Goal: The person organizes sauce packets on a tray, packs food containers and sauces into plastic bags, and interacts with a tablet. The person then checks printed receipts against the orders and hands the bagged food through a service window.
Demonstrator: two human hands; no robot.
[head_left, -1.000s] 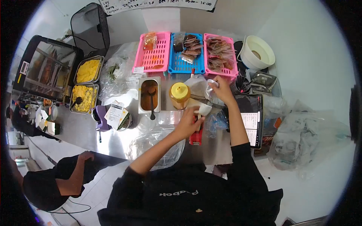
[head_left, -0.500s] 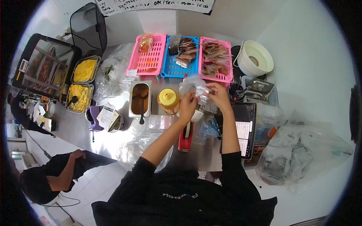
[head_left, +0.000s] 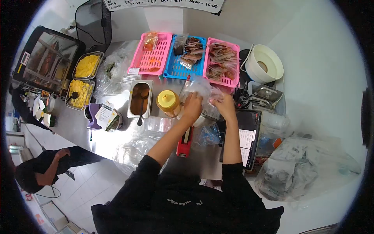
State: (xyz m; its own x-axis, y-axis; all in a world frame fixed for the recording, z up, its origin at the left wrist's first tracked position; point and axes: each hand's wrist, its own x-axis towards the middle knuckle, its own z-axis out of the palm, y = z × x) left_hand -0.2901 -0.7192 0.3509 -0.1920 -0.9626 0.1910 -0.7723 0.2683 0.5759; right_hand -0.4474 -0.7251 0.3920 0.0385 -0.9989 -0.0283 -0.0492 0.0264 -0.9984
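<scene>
Evidently, a clear plastic bag (head_left: 200, 84) is just above frame centre, its outline hard to make out. The right hand (head_left: 225, 106) pinches its edge; the left hand (head_left: 192, 107) touches it, fingertips obscured, grip impossible to tell. The top edge crops a sign (head_left: 167, 3).

From here, the fingertips of the left hand (head_left: 192, 108) blur into the plastic bag (head_left: 199, 84), and its wrist partly hides a white thing (head_left: 200, 120). The writing on the tablet (head_left: 245, 141) is too small to read; the top edge cuts off the wall sign (head_left: 167, 4).
</scene>
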